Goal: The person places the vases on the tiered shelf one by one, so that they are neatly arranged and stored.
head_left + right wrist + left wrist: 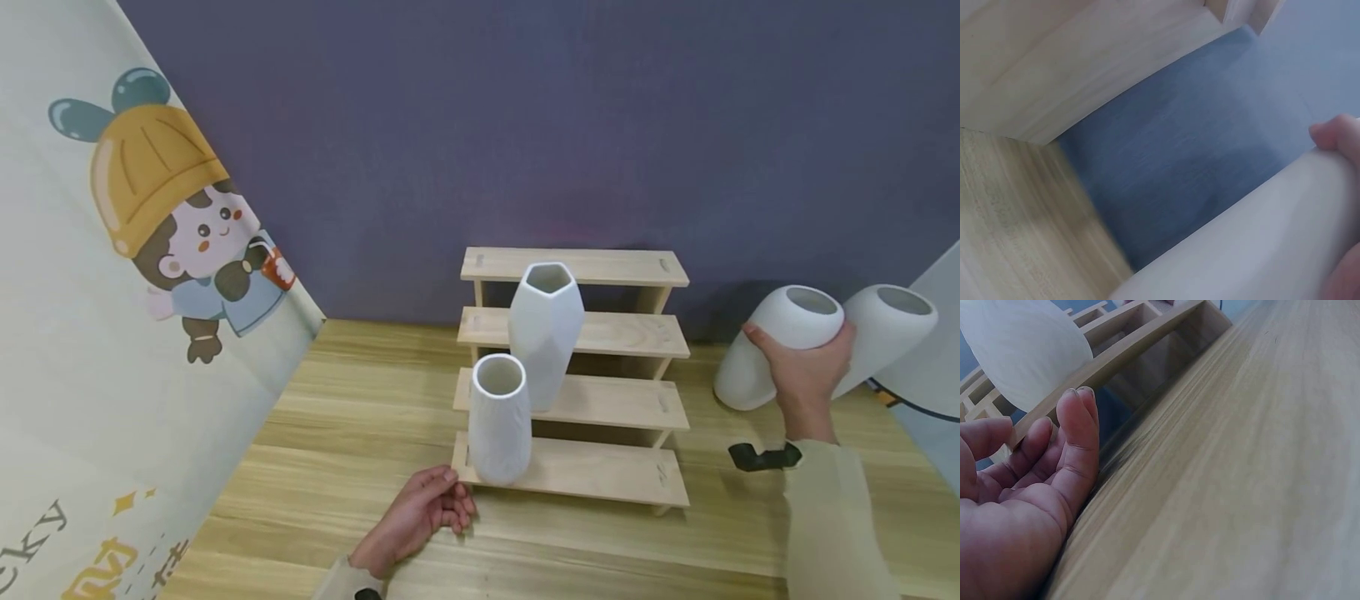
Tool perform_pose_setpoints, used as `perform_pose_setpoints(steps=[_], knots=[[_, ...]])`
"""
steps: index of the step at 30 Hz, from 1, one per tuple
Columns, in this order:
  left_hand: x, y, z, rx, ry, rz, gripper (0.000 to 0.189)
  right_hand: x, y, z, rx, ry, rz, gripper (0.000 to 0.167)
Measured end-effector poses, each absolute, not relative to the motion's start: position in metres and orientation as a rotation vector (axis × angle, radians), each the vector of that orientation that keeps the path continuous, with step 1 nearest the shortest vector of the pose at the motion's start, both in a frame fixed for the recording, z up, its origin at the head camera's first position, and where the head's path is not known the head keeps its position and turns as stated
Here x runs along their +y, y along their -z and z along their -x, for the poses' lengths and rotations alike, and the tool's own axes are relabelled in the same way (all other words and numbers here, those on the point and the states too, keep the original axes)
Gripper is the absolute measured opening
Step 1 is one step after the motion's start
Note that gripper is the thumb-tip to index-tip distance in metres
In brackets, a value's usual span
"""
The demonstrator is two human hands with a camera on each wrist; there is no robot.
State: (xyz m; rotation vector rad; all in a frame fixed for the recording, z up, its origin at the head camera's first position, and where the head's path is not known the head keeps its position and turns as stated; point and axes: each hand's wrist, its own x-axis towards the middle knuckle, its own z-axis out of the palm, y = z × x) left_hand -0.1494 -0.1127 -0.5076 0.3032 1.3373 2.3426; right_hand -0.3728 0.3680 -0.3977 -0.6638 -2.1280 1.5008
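A stepped wooden stand (600, 471) bears two white vases. The shorter round-mouthed vase (498, 433) is on its lowest step, in front of a taller faceted vase (546, 333). At the stand's front left corner, my left hand (423, 512) pinches the edge of the lowest board (1116, 359), with curled fingers (1079, 434) at its underside. Off to the right, my right hand (810, 371) grips a smooth white vase (795, 321) near its mouth; the right wrist view shows this vase's side (1260, 237). Its base is near the tabletop; contact cannot be told.
A similar white vase (892, 329) stands just right of the gripped one. Behind the wooden table (360, 392) rises a dark blue wall (390, 167). A pale wall with a cartoon figure (202, 225) borders the left side.
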Motion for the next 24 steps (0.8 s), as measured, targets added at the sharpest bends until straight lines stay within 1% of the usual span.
perform_pose_setpoints(steps=[24], knots=[[-0.139, 0.511, 0.129, 1.321, -2.279, -0.337, 0.031, 0.342, 0.379, 0.294, -2.119, -1.453, 0.675, 0.093]])
